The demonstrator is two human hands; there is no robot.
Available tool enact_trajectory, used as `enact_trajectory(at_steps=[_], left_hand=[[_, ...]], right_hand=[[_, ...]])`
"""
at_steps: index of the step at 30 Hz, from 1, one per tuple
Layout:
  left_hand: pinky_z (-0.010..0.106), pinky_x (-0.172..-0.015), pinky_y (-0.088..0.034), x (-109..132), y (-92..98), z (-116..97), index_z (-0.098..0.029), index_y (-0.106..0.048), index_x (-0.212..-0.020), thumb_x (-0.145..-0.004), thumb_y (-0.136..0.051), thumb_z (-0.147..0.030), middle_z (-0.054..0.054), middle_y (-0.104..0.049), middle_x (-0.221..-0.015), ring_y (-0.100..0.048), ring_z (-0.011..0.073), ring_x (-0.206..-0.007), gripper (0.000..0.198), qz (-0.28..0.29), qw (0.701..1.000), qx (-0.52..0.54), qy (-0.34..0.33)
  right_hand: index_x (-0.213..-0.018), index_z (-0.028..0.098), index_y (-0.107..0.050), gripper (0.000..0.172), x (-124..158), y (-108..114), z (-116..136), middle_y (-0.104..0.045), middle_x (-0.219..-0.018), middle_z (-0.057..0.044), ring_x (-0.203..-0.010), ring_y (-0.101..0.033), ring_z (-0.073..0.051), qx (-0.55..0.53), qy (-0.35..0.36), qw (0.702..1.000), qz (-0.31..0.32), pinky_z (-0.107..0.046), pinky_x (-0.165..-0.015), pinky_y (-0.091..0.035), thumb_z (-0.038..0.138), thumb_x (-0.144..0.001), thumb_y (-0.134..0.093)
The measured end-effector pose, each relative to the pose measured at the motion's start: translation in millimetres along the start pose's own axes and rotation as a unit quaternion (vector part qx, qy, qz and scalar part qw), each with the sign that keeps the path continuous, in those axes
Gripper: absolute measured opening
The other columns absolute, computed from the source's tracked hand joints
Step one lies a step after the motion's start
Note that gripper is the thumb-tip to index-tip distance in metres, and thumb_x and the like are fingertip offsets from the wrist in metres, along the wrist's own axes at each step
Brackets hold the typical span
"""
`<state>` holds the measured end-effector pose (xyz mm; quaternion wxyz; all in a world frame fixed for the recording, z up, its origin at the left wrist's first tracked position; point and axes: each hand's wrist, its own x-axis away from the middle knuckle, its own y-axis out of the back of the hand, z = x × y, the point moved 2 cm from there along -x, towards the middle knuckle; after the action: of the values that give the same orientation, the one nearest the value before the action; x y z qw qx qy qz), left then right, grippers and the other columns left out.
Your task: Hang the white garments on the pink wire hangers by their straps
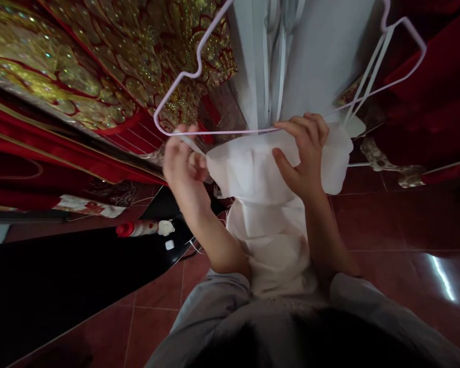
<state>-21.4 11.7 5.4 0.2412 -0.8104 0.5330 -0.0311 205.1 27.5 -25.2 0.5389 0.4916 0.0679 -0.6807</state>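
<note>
A pale lilac wire hanger [233,132] spans the view in front of me, its lower bar running between my hands. A white garment with thin straps [249,174] hangs below the bar. Its right-hand straps [371,71] loop over the notch at the hanger's right end. My left hand [184,158], slightly blurred, is closed on the left strap [193,144] by the hanger's left corner. My right hand [304,148] is open, thumb apart from the fingers; its fingertips are at the bar and the palm is in front of the garment.
Gold-sequined and red garments [99,51] hang at left, with dark red cloth [440,92] at right. White cloth [318,61] hangs behind the hanger. A black table [61,276] at left bears a red-capped bottle [136,228] and a small white case [169,245]. Red tiles [387,220] cover the floor.
</note>
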Motion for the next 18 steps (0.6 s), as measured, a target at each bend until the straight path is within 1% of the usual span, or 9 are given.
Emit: enact_trajectory(at_steps=[3, 6, 10, 11, 12, 13, 15, 16, 18], left_hand=[[0.029, -0.041, -0.015, 12.9, -23.9, 11.7, -0.024, -0.075, -0.107, -0.098, -0.065, -0.029, 0.007, -0.075, -0.117, -0.041, 0.0092, -0.050, 0.015, 0.076, 0.997, 0.005, 0.015], [0.029, -0.042, -0.016, 21.0, -42.1, 13.9, -0.024, -0.072, -0.103, -0.102, -0.062, -0.032, 0.007, -0.075, -0.110, -0.035, 0.0091, -0.046, 0.013, 0.095, 0.994, 0.048, -0.011], [0.029, -0.042, -0.020, 22.6, -48.0, 15.0, -0.024, -0.067, -0.099, -0.100, -0.066, -0.041, 0.006, -0.071, -0.099, -0.034, 0.0100, -0.047, 0.016, 0.117, 0.990, 0.067, -0.028], [0.028, -0.043, -0.022, 22.3, -47.7, 15.2, -0.024, -0.066, -0.098, -0.100, -0.066, -0.044, 0.006, -0.071, -0.100, -0.034, 0.0099, -0.047, 0.020, 0.118, 0.991, 0.060, -0.027], [0.028, -0.043, -0.023, 22.1, -47.5, 15.3, -0.024, -0.064, -0.098, -0.100, -0.065, -0.046, 0.006, -0.070, -0.100, -0.034, 0.0099, -0.047, 0.022, 0.117, 0.992, 0.052, -0.023], [0.027, -0.043, -0.024, 22.0, -47.5, 15.3, -0.024, -0.063, -0.097, -0.100, -0.064, -0.047, 0.006, -0.070, -0.101, -0.034, 0.0098, -0.047, 0.023, 0.113, 0.992, 0.046, -0.020], [0.027, -0.044, -0.026, 22.1, -48.5, 15.3, -0.023, -0.060, -0.096, -0.102, -0.062, -0.048, 0.005, -0.070, -0.100, -0.034, 0.0097, -0.047, 0.025, 0.111, 0.993, 0.041, -0.018], [0.027, -0.044, -0.026, 22.2, -49.2, 15.5, -0.023, -0.059, -0.095, -0.102, -0.061, -0.048, 0.005, -0.070, -0.099, -0.033, 0.0096, -0.046, 0.026, 0.110, 0.993, 0.040, -0.018], [0.028, -0.043, -0.026, 22.3, -50.2, 16.5, -0.024, -0.059, -0.094, -0.102, -0.061, -0.049, 0.005, -0.071, -0.098, -0.033, 0.0094, -0.045, 0.027, 0.104, 0.994, 0.035, -0.016]], right_hand=[[-0.133, 0.034, -0.056, 0.041, 0.8, -0.1, 0.3, -0.056, -0.125, -0.007, -0.133, -0.043, -0.028, -0.007, -0.012, 1.000, 0.005, -0.060, -0.125, -0.028, 0.046, -0.095, -0.050], [-0.134, 0.035, -0.056, 0.041, -0.2, 3.7, 6.1, -0.058, -0.125, -0.007, -0.133, -0.044, -0.028, 0.008, -0.003, 1.000, -0.001, -0.060, -0.125, -0.028, 0.044, -0.094, -0.052], [-0.132, 0.034, -0.059, 0.038, -2.8, 20.2, 3.9, -0.061, -0.125, -0.007, -0.132, -0.049, -0.028, 0.002, 0.031, 1.000, 0.001, -0.060, -0.122, -0.033, 0.042, -0.095, -0.054], [-0.129, 0.032, -0.060, 0.036, -3.3, 27.7, -2.9, -0.061, -0.125, -0.007, -0.130, -0.052, -0.028, -0.008, 0.034, 0.999, -0.025, -0.058, -0.119, -0.037, 0.042, -0.095, -0.054], [-0.126, 0.030, -0.063, 0.034, -3.6, 36.8, -12.7, -0.060, -0.123, -0.008, -0.126, -0.054, -0.028, -0.018, 0.032, 0.996, -0.079, -0.056, -0.115, -0.042, 0.042, -0.095, -0.054], [-0.122, 0.028, -0.065, 0.033, -3.7, 46.9, -25.4, -0.059, -0.119, -0.008, -0.120, -0.057, -0.027, -0.028, 0.024, 0.988, -0.149, -0.053, -0.108, -0.046, 0.042, -0.093, -0.056], [-0.116, 0.025, -0.067, 0.035, -3.6, 65.8, -54.8, -0.058, -0.113, -0.008, -0.107, -0.059, -0.024, -0.046, -0.014, 0.958, -0.284, -0.047, -0.096, -0.050, 0.040, -0.086, -0.060], [-0.114, 0.024, -0.067, 0.037, -4.8, 72.1, -68.4, -0.059, -0.111, -0.008, -0.102, -0.059, -0.022, -0.055, -0.039, 0.951, -0.303, -0.044, -0.092, -0.050, 0.038, -0.081, -0.062], [-0.109, 0.022, -0.067, 0.037, -9.3, 78.2, -86.2, -0.063, -0.100, -0.007, -0.088, -0.061, -0.019, -0.070, -0.082, 0.951, -0.289, -0.038, -0.078, -0.051, 0.036, -0.075, -0.062]])
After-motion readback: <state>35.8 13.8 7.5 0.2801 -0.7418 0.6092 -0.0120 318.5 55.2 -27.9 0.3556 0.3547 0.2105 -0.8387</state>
